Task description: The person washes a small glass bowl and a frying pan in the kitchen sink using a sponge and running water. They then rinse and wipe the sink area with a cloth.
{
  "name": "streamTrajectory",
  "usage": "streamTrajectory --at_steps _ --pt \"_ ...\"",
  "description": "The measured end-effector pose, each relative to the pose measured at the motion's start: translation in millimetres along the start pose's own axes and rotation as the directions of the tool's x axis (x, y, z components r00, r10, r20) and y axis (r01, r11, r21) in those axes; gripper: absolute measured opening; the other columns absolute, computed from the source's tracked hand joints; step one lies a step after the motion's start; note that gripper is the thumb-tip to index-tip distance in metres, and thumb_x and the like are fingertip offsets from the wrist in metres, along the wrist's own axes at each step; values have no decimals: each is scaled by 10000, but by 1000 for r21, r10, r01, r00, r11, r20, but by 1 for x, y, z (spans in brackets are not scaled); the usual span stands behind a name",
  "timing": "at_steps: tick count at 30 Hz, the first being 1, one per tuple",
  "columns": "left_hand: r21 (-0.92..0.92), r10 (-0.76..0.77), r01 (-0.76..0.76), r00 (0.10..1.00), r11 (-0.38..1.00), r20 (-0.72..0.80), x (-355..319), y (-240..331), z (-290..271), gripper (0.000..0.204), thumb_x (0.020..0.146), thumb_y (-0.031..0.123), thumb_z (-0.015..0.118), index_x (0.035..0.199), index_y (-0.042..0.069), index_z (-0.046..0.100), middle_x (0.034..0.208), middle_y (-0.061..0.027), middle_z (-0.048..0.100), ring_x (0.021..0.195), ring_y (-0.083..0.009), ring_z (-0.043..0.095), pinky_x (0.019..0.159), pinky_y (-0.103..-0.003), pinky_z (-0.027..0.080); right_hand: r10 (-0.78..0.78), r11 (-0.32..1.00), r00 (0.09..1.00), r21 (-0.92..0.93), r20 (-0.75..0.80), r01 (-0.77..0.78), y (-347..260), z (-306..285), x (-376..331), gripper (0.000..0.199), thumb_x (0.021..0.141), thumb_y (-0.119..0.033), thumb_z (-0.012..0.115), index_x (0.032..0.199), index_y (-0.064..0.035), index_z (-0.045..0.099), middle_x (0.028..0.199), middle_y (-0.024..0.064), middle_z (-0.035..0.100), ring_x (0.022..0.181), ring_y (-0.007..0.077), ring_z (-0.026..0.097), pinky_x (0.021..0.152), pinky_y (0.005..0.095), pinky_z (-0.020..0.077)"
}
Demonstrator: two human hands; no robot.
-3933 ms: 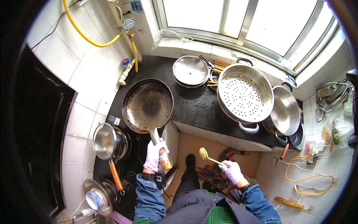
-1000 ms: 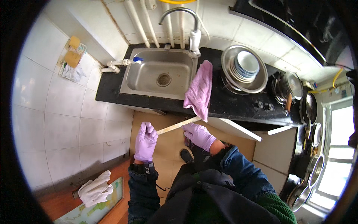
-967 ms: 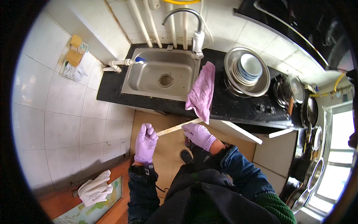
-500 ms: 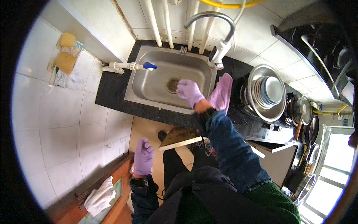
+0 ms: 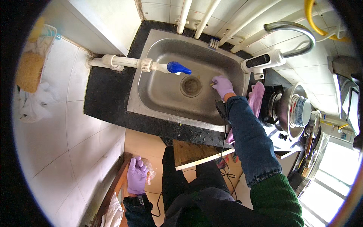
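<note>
My right hand (image 5: 223, 85), in a lilac glove, is down inside the stainless steel sink (image 5: 162, 99), right of the round drain (image 5: 191, 86). Its fingers are pinched together, with a small yellowish scrap (image 5: 213, 84) showing at the tips; its kind is too small to tell. Low on the left, away from the counter, my left hand (image 5: 137, 176) wears a matching glove. Its fingers are loosely curled and apart, with nothing visible in them. Beside it is a clear plastic bag (image 5: 150, 172) with something reddish inside.
A white tap (image 5: 264, 62) with a curved spout stands behind the sink. A white pipe with a blue lever (image 5: 179, 68) juts over its left side. Pink cloth (image 5: 256, 99) and a metal bowl (image 5: 298, 90) of stacked dishes lie to the right. An open cupboard door (image 5: 196, 153) sticks out below.
My right hand has gone deeper into the sink, right of the drain, and its fingers now pinch a scrap. The view has moved closer to the sink. My left hand stays low.
</note>
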State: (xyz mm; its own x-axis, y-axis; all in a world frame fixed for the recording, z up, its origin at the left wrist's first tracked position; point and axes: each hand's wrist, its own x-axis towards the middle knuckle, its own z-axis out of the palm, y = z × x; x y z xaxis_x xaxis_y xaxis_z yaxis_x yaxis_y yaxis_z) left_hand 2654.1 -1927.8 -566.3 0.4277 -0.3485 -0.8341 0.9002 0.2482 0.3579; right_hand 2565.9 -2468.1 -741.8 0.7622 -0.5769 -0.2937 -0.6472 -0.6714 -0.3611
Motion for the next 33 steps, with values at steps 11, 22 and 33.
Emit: streamTrajectory --at_steps 11,22,33 --pt "-34 -80 81 996 996 28 12 -19 3 252 1001 338 609 1046 95 657 809 41 538 682 -91 483 628 -250 384 -5 963 998 -268 58 20 -15 11 4 158 816 -183 686 919 -82 621 1017 172 656 949 380 652 806 488 536" --pt "12 -65 64 997 998 33 11 -31 -11 242 989 345 629 1043 111 658 830 37 573 691 -91 502 637 -262 398 -284 954 959 -95 10 283 -62 15 41 312 851 -81 647 1144 -185 629 1043 128 630 979 374 633 831 466 515" --pt "4 -63 63 998 998 6 8 -31 -21 223 999 318 613 1038 100 642 819 34 568 708 -94 506 652 -254 396 -288 949 958 -134 -8 285 -57 30 44 172 819 -68 675 965 -95 589 1000 160 603 931 402 616 792 477 495"
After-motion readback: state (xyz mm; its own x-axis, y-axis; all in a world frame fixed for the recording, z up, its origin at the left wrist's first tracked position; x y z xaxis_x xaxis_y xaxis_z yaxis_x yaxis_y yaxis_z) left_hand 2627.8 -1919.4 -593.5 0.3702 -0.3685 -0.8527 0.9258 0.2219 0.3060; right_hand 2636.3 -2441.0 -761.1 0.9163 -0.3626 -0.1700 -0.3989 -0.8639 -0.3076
